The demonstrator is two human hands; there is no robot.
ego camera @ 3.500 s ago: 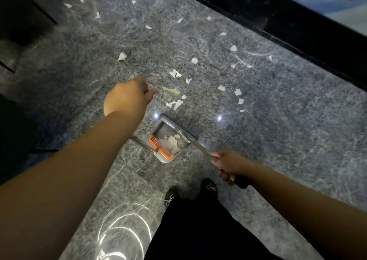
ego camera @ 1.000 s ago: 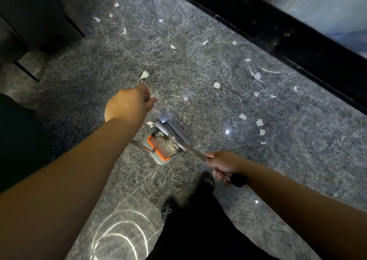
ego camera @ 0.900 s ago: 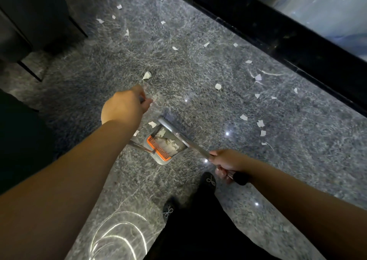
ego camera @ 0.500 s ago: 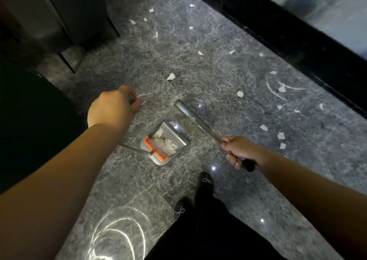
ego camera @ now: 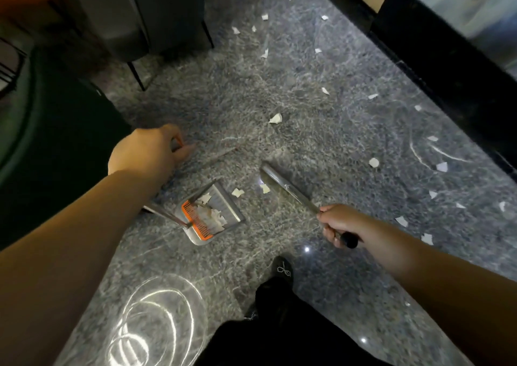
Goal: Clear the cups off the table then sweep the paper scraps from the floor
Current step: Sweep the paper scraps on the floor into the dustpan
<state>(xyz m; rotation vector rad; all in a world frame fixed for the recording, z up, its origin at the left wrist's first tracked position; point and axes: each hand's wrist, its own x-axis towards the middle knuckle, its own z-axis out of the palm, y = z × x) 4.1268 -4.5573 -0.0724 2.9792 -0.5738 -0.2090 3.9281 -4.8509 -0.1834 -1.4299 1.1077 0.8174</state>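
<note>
Dim overall, lit from above. Small hard glints and ringed, swirling reflections on the polished grey speckled stone floor (ego camera: 321,130), strongest in the coiled glare at bottom left. Deep shadow over the upper-left corner and the black band (ego camera: 447,66) along the right. Wide-angle bending at the edges, forearms stretched large. Motion smear on the thin silver dustpan handle (ego camera: 212,156) and its doubled ghost; torn white paper scraps (ego camera: 275,118) fairly sharp

Scraps (ego camera: 212,214) in dustpan (ego camera: 236,216) — broom (ego camera: 285,188) right.
</note>
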